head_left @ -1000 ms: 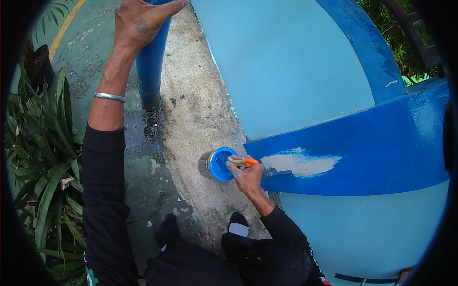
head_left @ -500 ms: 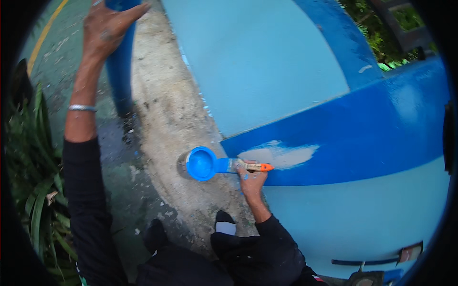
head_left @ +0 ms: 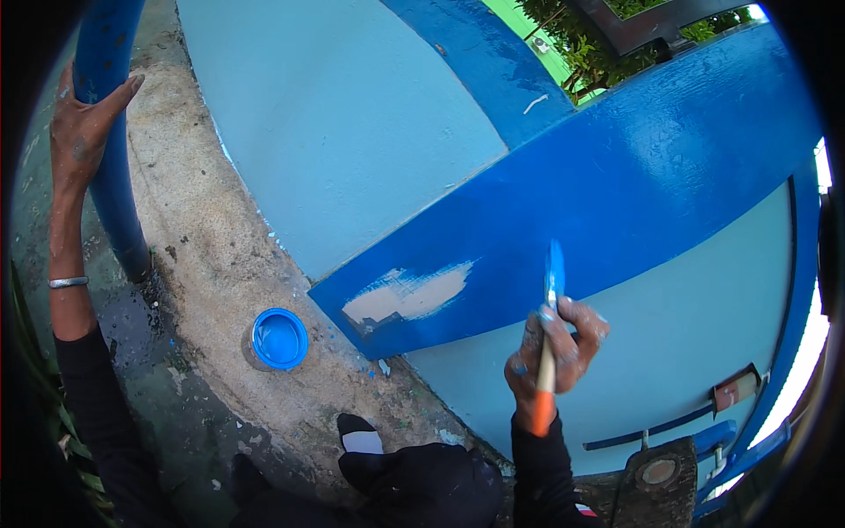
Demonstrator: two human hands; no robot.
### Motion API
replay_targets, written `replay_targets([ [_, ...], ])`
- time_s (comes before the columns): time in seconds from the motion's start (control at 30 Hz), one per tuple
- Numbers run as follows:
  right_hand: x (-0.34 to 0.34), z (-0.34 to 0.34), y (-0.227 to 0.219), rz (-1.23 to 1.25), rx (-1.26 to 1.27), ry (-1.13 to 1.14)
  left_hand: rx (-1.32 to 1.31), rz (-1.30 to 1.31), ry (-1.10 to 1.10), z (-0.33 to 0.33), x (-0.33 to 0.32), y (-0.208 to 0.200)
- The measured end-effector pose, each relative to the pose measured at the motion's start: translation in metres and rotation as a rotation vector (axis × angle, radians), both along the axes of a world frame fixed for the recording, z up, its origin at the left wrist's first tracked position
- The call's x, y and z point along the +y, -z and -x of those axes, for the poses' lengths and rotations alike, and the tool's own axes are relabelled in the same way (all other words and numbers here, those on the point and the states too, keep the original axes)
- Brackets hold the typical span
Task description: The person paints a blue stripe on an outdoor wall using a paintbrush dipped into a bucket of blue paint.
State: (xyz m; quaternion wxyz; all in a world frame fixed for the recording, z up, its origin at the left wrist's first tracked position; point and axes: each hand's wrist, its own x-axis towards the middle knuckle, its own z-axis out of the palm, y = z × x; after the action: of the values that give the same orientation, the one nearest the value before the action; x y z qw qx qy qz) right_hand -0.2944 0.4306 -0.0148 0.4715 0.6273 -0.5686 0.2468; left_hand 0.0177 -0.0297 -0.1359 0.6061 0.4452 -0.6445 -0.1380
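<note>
My right hand grips a paintbrush with an orange handle, its blue-loaded bristles up against the dark blue band of the wall. To the left on that band is an unpainted pale patch. A small round container of blue paint sits on the concrete ledge below. My left hand holds a blue pole at the far left; a metal bangle circles that wrist.
The wall is light blue above and below the band. A rough concrete kerb runs along its base. My dark shoes stand at the bottom. Green foliage shows beyond the wall top.
My right hand has lifted the brush away from the paint container and moved it right, up onto the dark blue band. The view has swung to the right.
</note>
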Motion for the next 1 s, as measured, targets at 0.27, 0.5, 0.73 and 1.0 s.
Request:
replay_targets([
  [0.27,-0.004,0.006,0.079,-0.563,0.104,0.252,0.049,-0.007,0.016,0.005,0.012,-0.009],
  [0.5,-0.029,0.054,-0.006,-0.216,-0.043,0.003,0.047,0.012,0.007,0.000,0.010,-0.001],
  [0.73,-0.024,0.037,-0.083,0.110,0.370,0.187,0.045,-0.019,0.003,-0.002,0.008,0.000],
  [1.0,-0.020,0.018,0.079,-0.617,0.040,0.122,0.132,0.012,0.076,0.004,0.013,-0.011],
])
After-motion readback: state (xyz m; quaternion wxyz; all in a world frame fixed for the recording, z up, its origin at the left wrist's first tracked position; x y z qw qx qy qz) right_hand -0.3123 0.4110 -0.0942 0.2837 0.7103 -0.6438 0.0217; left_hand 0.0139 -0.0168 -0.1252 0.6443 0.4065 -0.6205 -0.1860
